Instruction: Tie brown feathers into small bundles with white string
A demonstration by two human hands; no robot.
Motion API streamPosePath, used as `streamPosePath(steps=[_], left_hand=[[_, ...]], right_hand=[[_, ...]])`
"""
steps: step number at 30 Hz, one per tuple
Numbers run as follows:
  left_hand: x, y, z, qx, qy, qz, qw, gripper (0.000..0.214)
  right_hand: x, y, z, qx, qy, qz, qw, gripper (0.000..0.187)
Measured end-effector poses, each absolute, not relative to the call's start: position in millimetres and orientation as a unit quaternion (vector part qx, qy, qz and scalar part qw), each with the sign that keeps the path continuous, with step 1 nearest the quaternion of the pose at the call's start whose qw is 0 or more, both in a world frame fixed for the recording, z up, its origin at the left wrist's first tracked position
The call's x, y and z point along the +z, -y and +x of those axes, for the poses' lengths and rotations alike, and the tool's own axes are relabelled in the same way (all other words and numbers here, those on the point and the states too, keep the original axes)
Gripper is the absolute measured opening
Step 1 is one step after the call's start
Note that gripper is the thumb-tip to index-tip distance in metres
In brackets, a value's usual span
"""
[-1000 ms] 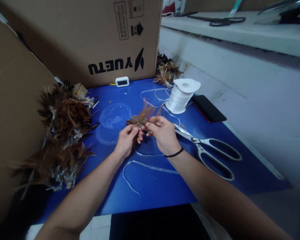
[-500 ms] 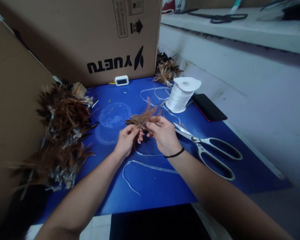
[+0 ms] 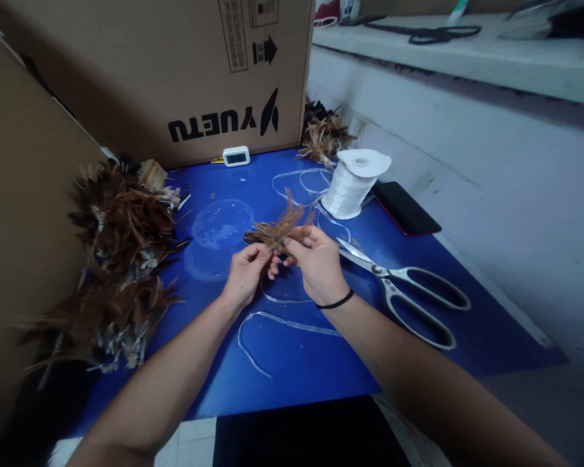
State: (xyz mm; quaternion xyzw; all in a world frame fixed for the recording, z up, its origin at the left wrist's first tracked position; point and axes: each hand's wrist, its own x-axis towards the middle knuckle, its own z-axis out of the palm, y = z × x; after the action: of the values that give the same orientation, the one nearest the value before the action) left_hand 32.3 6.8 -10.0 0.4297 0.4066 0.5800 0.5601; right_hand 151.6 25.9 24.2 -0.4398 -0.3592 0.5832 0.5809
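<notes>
A small bunch of brown feathers (image 3: 277, 228) is held between both hands above the middle of the blue tabletop. My left hand (image 3: 246, 272) pinches its lower side with thumb and fingers. From the right, my right hand (image 3: 318, 259), with a black band at the wrist, is closed on the same bunch near its base. The feather ends fan up and away from me; the quill ends are mostly hidden by my fingers. A thin white ribbon (image 3: 292, 323) trails over the table below my hands, and its link to the bunch cannot be made out.
Large scissors (image 3: 384, 271) lie partly spread just right of my right hand. Behind them stand a ribbon spool (image 3: 348, 191) and a dark phone (image 3: 406, 207). Feather bundles (image 3: 121, 227) pile up at left, more feathers (image 3: 324, 136) at the back. A cardboard box (image 3: 126, 78) and a small digital display (image 3: 236, 156) stand behind.
My right hand and wrist have shifted very slightly to the left. Both hands keep their hold on the feathers, and the rest looks the same.
</notes>
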Motion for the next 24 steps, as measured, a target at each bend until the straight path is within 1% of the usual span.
streamPosePath(steps=[11, 17, 24], left_hand=[[-11, -7, 33, 0.571, -0.416, 0.427, 0.564, 0.025], [-6, -6, 32, 0.572, -0.414, 0.424, 0.566, 0.026], [-1, -5, 31, 0.575, -0.406, 0.401, 0.586, 0.023]], right_hand=[[21, -25, 148, 0.559, 0.386, -0.439, 0.588, 0.015], [23, -23, 151, 0.563, 0.398, -0.435, 0.579, 0.017], [28, -25, 163, 0.532, 0.473, -0.422, 0.562, 0.016]])
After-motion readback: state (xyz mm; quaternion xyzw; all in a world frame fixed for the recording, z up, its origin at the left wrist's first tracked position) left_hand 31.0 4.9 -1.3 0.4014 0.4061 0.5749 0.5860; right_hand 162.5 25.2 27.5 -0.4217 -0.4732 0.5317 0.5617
